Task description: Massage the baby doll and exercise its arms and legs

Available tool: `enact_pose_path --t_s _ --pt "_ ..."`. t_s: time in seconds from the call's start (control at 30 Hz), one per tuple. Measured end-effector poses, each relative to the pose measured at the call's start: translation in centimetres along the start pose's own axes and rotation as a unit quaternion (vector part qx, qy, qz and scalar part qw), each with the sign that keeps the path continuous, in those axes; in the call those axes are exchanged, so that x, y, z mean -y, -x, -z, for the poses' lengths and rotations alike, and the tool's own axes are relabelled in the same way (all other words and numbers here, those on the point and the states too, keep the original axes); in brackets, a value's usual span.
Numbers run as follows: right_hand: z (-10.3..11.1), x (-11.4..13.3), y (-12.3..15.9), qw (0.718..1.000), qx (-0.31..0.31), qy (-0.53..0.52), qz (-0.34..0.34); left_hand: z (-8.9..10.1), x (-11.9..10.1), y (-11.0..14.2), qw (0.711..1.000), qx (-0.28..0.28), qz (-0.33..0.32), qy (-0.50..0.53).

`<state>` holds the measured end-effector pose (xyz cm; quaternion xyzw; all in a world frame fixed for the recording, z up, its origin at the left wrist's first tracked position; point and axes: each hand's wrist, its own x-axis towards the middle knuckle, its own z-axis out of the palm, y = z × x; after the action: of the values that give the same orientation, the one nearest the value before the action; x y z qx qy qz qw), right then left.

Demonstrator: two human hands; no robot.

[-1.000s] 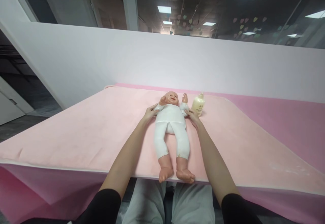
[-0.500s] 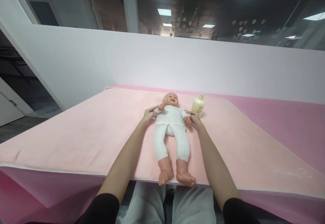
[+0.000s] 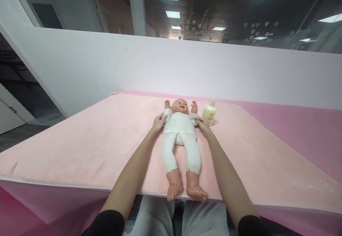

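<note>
A baby doll (image 3: 179, 123) with a white cloth body lies face up, its bare feet at the table's near edge. Both of its arms point up beside the head. My left hand (image 3: 159, 122) is closed on the doll's arm at the left of the picture, by the upper sleeve. On the other side my right hand (image 3: 203, 126) grips the opposite arm near the elbow, fingers at the white sleeve. Just beyond my right hand stands a pale yellow pump bottle (image 3: 209, 113).
A pink padded cover (image 3: 80, 139) lies over the table. Behind it rises a white partition (image 3: 171, 65) with a dark window (image 3: 227, 11) above. My legs (image 3: 157, 216) are under the near edge. At the left is a dark floor.
The doll's arms have swung upward: the forearm at right went from hanging down to pointing up beside the head, and the left one straightened up. My hands moved with them.
</note>
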<state>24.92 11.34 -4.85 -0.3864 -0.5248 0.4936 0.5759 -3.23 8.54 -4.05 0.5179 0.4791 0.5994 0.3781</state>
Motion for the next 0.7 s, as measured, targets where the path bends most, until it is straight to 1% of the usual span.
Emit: enact_pose_path --t_s 0.1,0.17,0.23,0.33,0.4,0.43,0.5,0.57,0.6,0.67,0.7 --pt "-0.2 -0.1 -0.2 0.999 -0.013 0.039 -0.01 0.0 -0.5 0.0 0.999 -0.004 -0.004 -0.047" --pt "-0.5 -0.1 -0.4 0.997 -0.022 0.074 -0.016 -0.2 -0.7 -0.1 0.996 -0.016 -0.007 -0.087" --pt "-0.8 -0.1 -0.7 0.993 -0.036 0.112 -0.02 -0.6 -0.9 -0.3 0.989 -0.04 -0.012 -0.142" --pt "-1.4 -0.2 -1.1 0.98 -0.078 0.183 -0.015 -1.1 -0.9 -0.3 0.97 -0.08 -0.009 -0.228" --pt "-1.5 -0.3 -1.1 0.971 -0.104 0.217 -0.002 -1.3 -0.8 -0.3 0.962 -0.09 -0.005 -0.256" --pt "-1.6 -0.3 -1.1 0.97 -0.108 0.219 0.004 -1.2 -0.6 -0.3 0.963 -0.088 -0.007 -0.254" --pt "-1.4 -0.3 -0.8 0.978 -0.093 0.187 0.004 -0.9 -0.4 -0.1 0.977 -0.062 -0.02 -0.205" --pt "-1.1 -0.2 -0.4 0.99 -0.063 0.128 -0.005 -0.4 -0.3 0.0 0.994 -0.013 -0.025 -0.102" --pt "-0.9 -0.1 -0.3 0.994 -0.05 0.095 -0.012 -0.2 -0.3 0.1 0.999 0.012 -0.019 -0.045" --pt "-0.4 0.1 0.0 0.999 -0.031 0.034 -0.025 0.2 -0.4 0.3 0.998 0.046 0.004 0.045" --pt "-0.2 0.2 0.1 0.999 -0.021 0.006 -0.031 0.4 -0.5 0.4 0.996 0.053 0.017 0.072"
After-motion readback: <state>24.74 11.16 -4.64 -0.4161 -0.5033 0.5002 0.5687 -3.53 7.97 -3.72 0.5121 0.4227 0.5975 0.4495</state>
